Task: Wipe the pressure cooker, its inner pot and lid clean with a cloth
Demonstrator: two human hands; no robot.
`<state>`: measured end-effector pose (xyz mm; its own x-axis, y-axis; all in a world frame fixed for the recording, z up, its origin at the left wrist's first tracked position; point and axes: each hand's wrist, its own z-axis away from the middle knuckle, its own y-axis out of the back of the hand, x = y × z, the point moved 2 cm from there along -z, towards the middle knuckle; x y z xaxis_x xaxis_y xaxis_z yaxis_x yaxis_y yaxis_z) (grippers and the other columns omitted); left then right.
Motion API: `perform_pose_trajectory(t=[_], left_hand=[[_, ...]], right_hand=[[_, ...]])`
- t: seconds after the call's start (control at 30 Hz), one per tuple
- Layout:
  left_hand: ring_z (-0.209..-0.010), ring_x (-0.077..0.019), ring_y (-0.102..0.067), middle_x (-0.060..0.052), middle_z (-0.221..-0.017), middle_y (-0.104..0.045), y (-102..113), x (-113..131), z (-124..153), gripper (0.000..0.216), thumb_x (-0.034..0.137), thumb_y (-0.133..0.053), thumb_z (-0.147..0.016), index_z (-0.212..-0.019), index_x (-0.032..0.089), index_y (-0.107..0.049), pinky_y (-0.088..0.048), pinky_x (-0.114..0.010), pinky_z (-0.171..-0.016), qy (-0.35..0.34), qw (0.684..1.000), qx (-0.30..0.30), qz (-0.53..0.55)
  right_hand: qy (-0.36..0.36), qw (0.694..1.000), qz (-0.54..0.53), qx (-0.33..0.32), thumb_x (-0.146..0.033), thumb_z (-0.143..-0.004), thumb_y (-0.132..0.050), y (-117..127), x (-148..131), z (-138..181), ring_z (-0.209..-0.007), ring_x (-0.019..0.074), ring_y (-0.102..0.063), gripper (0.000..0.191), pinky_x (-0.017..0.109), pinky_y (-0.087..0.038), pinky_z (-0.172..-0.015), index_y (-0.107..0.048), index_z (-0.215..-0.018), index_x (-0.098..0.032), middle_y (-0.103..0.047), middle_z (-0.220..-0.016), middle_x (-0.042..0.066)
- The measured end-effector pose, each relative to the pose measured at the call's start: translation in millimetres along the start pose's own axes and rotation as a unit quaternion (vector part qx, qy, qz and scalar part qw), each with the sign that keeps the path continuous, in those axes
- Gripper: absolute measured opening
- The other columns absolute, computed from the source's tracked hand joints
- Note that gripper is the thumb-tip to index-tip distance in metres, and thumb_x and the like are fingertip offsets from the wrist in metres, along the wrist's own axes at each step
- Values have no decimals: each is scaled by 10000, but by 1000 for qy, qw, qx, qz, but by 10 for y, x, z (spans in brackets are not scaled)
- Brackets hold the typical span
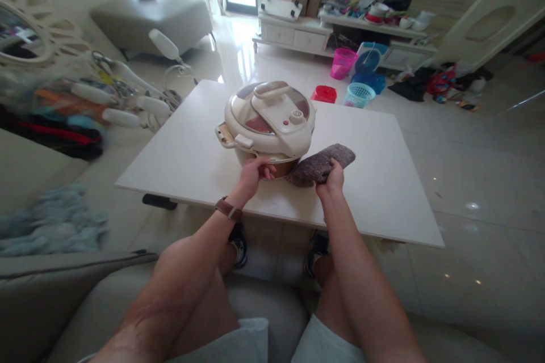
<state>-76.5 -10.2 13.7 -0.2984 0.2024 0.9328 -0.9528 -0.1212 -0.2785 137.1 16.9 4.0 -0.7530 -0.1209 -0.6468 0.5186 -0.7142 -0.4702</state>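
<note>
While my left grip (254, 173) curls around the lower front of the pressure cooker (267, 125) near the surface's (383, 181) front edge, my right grip (333, 178) clutches the brown cloth (319, 164) touching its right side.

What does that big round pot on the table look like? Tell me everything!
The pressure cooker is round and cream-coloured, with dark reddish patches on its shut lid, a wide handle across the top and a small knob. It looks like plastic over a brownish body. It stands upright on the white table. The left hand grips its front edge; a grey cloth lies against it, under the right hand.
</note>
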Motion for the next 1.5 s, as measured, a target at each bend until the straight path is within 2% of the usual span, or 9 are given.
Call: perform_pose_trajectory(t=[0.23,0.33,0.4,0.5,0.57,0.83,1.0,1.27,1.5], left_hand=[[-429,-202,-576,-58,-414,-514,661,222,191,282,375,-678,-698,-497,201,-586,-465,-296,-478,82,993,-67,-50],[-490,-173,-593,-33,-560,-566,850,251,274,310,409,-810,-700,-635,188,-603,-478,-272,-494,90,991,18,-99],[-630,-177,-659,-57,-816,-669,899,242,321,380,399,-886,-657,-858,193,-638,-528,-270,-560,64,987,102,-110],[-863,-209,-700,-91,-1250,-657,840,191,358,625,368,-894,-644,-1174,291,-573,-599,-332,-683,34,987,140,-67],[-898,-208,-685,-83,-1329,-622,764,161,364,671,354,-861,-653,-1239,335,-535,-608,-345,-708,31,991,126,-35],[-813,-148,-652,-53,-1189,-641,637,179,378,617,286,-803,-617,-1183,285,-558,-629,-337,-755,3,992,126,24],[-803,-158,-658,-54,-1158,-650,641,178,281,621,287,-765,-605,-1197,267,-579,-624,-328,-731,-5,992,126,31],[-780,-157,-659,-49,-1142,-678,649,171,22,652,320,-713,-600,-1244,261,-629,-608,-291,-687,-16,994,107,23],[-755,-158,-647,-61,-1109,-707,509,154,-413,741,338,-687,-630,-1365,258,-630,-602,-289,-673,-11,997,77,10]], right_hand=[[19,1000,7,-7,-253,-879,-566,46,-70,-3,-681,146,-704,115,266,-627,-649,-654,-932,-199,-733,-799,-24],[8,1000,6,0,-250,-888,-567,69,-110,78,-661,146,-694,105,272,-627,-645,-651,-920,-197,-720,-771,-25],[6,1000,2,11,-241,-901,-565,92,-154,137,-651,138,-683,97,260,-618,-637,-650,-910,-195,-708,-753,-29],[5,1000,-4,17,-234,-918,-559,124,-234,205,-638,131,-670,97,250,-609,-628,-645,-895,-194,-696,-738,-34],[4,1000,-10,18,-238,-926,-557,140,-282,233,-624,133,-663,102,256,-609,-618,-641,-889,-194,-692,-731,-36],[8,1000,-19,12,-225,-911,-578,171,-274,212,-646,131,-675,80,255,-611,-636,-650,-912,-190,-709,-766,-32],[-12,1000,-2,10,-224,-916,-572,188,-204,175,-667,135,-691,94,255,-617,-647,-661,-919,-193,-726,-782,-23],[-8,1000,3,2,-225,-890,-599,263,-162,59,-713,148,-721,103,246,-620,-637,-686,-935,-190,-762,-807,-7],[4,1000,29,-10,-215,-840,-645,412,-143,-72,-741,166,-746,137,258,-631,-648,-705,-961,-195,-787,-834,7]])
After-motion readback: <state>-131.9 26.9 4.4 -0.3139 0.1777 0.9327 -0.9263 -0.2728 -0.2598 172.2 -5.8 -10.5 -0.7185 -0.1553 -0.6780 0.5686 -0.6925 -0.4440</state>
